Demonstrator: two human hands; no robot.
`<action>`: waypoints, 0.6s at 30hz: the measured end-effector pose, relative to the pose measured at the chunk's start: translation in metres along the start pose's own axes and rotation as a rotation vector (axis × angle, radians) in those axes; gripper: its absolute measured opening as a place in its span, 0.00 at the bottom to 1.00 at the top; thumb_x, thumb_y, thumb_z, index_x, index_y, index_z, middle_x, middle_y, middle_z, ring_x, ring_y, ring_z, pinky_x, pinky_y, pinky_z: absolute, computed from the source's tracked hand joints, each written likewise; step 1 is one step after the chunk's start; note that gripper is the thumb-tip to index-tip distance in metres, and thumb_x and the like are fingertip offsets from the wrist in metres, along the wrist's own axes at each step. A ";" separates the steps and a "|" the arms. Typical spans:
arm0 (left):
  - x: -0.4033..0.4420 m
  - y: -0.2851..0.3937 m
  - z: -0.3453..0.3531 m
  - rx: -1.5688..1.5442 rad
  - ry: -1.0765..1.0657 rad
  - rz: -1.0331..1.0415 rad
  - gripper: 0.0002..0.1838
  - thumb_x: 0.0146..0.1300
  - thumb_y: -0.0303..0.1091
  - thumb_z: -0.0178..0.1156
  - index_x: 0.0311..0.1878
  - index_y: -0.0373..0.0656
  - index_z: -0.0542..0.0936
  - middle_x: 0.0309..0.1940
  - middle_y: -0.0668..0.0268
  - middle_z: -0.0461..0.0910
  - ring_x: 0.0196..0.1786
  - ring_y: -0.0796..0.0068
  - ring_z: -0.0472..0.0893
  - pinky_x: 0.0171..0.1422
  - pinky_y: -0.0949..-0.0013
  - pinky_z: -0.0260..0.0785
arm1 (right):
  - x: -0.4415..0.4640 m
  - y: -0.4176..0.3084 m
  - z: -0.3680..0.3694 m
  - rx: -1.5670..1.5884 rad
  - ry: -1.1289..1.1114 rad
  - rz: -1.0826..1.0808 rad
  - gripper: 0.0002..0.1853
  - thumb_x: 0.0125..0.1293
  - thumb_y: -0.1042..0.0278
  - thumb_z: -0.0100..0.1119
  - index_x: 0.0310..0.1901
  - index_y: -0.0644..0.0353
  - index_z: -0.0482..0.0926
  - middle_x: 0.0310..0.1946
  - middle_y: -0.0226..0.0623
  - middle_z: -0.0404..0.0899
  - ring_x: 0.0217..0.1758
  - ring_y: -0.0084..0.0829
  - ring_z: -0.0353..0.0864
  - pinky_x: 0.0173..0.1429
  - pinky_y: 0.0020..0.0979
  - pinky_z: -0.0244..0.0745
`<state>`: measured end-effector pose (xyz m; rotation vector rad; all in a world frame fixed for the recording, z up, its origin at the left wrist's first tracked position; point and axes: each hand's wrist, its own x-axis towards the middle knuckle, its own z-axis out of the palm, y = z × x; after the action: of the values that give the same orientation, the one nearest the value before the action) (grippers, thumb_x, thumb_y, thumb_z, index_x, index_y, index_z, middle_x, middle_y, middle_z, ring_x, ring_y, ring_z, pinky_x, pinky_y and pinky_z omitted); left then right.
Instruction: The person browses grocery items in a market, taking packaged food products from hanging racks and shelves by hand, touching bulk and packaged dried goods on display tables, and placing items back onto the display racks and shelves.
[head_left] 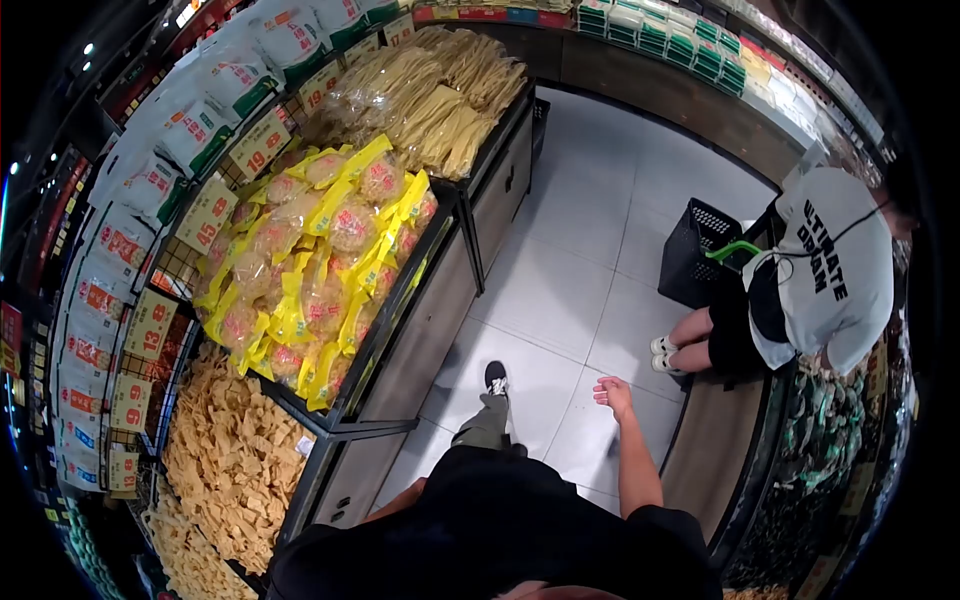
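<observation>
My right hand (pixel 613 394) hangs in front of my body over the light tiled floor, its fingers loosely apart and nothing in them. At my left side, only the forearm and part of my left hand (pixel 408 497) show beside my dark shirt; the fingers are hidden. Closest to that side is the dark-framed display bin holding yellow-and-clear bags (pixel 325 300) of round goods. One foot in a dark shoe (pixel 496 377) is forward on the floor.
Loose tan dried pieces (pixel 230 460) fill a bin at the left, and bundled dried sticks (pixel 440 120) lie farther ahead. At the right, a person in a white shirt (pixel 840 265) stands by a black basket (pixel 690 255) with a green handle. Price signs line the left shelves.
</observation>
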<state>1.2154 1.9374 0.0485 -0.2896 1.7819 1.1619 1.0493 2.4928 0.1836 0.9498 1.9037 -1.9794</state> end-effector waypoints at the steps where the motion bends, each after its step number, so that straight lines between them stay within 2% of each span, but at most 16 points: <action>1: 0.022 0.008 0.003 -0.017 -0.030 -0.013 0.20 0.55 0.46 0.60 0.41 0.40 0.82 0.37 0.63 0.82 0.39 0.70 0.79 0.44 0.61 0.72 | 0.022 -0.015 0.001 -0.011 -0.001 -0.003 0.12 0.66 0.70 0.46 0.46 0.65 0.75 0.33 0.43 0.81 0.28 0.30 0.80 0.31 0.29 0.78; 5: 0.134 0.053 -0.005 -0.038 -0.197 -0.035 0.22 0.55 0.50 0.59 0.43 0.40 0.81 0.41 0.64 0.82 0.44 0.68 0.79 0.48 0.58 0.70 | 0.097 -0.048 -0.003 -0.059 -0.065 0.101 0.11 0.67 0.71 0.45 0.45 0.64 0.75 0.33 0.43 0.81 0.28 0.30 0.81 0.32 0.29 0.79; 6: 0.163 0.059 -0.027 -0.145 -0.453 0.247 0.21 0.59 0.50 0.54 0.46 0.43 0.80 0.42 0.67 0.80 0.45 0.70 0.78 0.49 0.57 0.68 | 0.112 -0.046 -0.005 -0.123 -0.106 0.148 0.12 0.66 0.70 0.45 0.45 0.64 0.76 0.33 0.42 0.81 0.28 0.31 0.81 0.32 0.30 0.80; 7: 0.156 0.118 -0.038 0.173 -0.167 0.116 0.18 0.62 0.44 0.50 0.51 0.47 0.79 0.43 0.68 0.80 0.42 0.72 0.77 0.48 0.61 0.67 | 0.126 -0.043 -0.009 -0.211 -0.147 0.248 0.12 0.66 0.70 0.45 0.46 0.63 0.76 0.35 0.43 0.81 0.29 0.31 0.82 0.32 0.30 0.80; 8: 0.184 0.139 -0.048 -0.074 -0.148 0.001 0.16 0.63 0.39 0.47 0.50 0.50 0.78 0.41 0.70 0.79 0.41 0.76 0.76 0.45 0.67 0.66 | 0.138 -0.034 -0.016 -0.284 -0.188 0.300 0.13 0.67 0.68 0.46 0.48 0.63 0.76 0.37 0.43 0.82 0.30 0.32 0.83 0.34 0.31 0.81; 9: 0.193 0.192 -0.063 0.043 -0.146 -0.117 0.16 0.63 0.37 0.47 0.51 0.50 0.78 0.44 0.71 0.78 0.42 0.76 0.76 0.47 0.65 0.67 | 0.138 -0.044 -0.017 -0.325 -0.194 0.387 0.14 0.67 0.68 0.46 0.48 0.64 0.76 0.39 0.44 0.82 0.31 0.33 0.83 0.35 0.31 0.81; 10: 0.199 0.251 -0.080 0.136 -0.285 -0.223 0.18 0.63 0.33 0.45 0.54 0.49 0.76 0.49 0.70 0.77 0.43 0.74 0.76 0.47 0.64 0.70 | 0.139 -0.042 -0.024 -0.246 -0.160 0.424 0.14 0.67 0.65 0.47 0.48 0.63 0.77 0.38 0.44 0.82 0.35 0.37 0.84 0.38 0.37 0.81; 11: 0.281 0.220 -0.097 0.013 -0.427 -0.148 0.21 0.62 0.32 0.46 0.60 0.46 0.72 0.56 0.67 0.74 0.48 0.71 0.76 0.47 0.61 0.73 | 0.142 -0.047 -0.029 -0.167 -0.163 0.511 0.15 0.66 0.63 0.50 0.48 0.62 0.76 0.40 0.44 0.81 0.37 0.39 0.83 0.42 0.39 0.80; 13: 0.282 0.389 -0.118 -0.136 0.016 -0.275 0.20 0.63 0.35 0.47 0.56 0.40 0.75 0.50 0.57 0.79 0.47 0.62 0.80 0.45 0.59 0.76 | 0.160 -0.047 -0.056 0.113 -0.191 0.495 0.16 0.65 0.61 0.51 0.49 0.62 0.75 0.40 0.45 0.81 0.39 0.39 0.82 0.44 0.40 0.79; 14: 0.315 0.427 -0.134 -0.127 0.045 -0.130 0.18 0.64 0.37 0.48 0.51 0.39 0.78 0.41 0.56 0.82 0.40 0.61 0.83 0.41 0.60 0.77 | 0.165 -0.061 -0.060 0.099 -0.139 0.403 0.17 0.65 0.61 0.52 0.50 0.62 0.75 0.41 0.45 0.81 0.40 0.39 0.82 0.45 0.40 0.79; 15: 0.316 0.494 -0.146 -0.120 0.078 -0.020 0.16 0.63 0.37 0.50 0.47 0.39 0.79 0.38 0.58 0.83 0.37 0.64 0.83 0.38 0.62 0.76 | 0.163 -0.070 -0.060 0.089 -0.090 0.320 0.17 0.64 0.60 0.52 0.50 0.61 0.75 0.41 0.45 0.81 0.41 0.39 0.82 0.46 0.40 0.78; 18: 0.371 0.640 -0.175 -0.119 0.039 0.171 0.13 0.68 0.38 0.48 0.45 0.41 0.78 0.38 0.62 0.82 0.35 0.71 0.82 0.34 0.67 0.74 | 0.204 -0.103 -0.059 0.131 0.041 0.398 0.19 0.65 0.57 0.50 0.52 0.61 0.74 0.41 0.42 0.81 0.40 0.37 0.80 0.47 0.39 0.76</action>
<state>0.5209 2.2331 0.1361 -0.2345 1.8017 1.3947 0.8506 2.6156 0.1491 1.2960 1.4716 -1.8702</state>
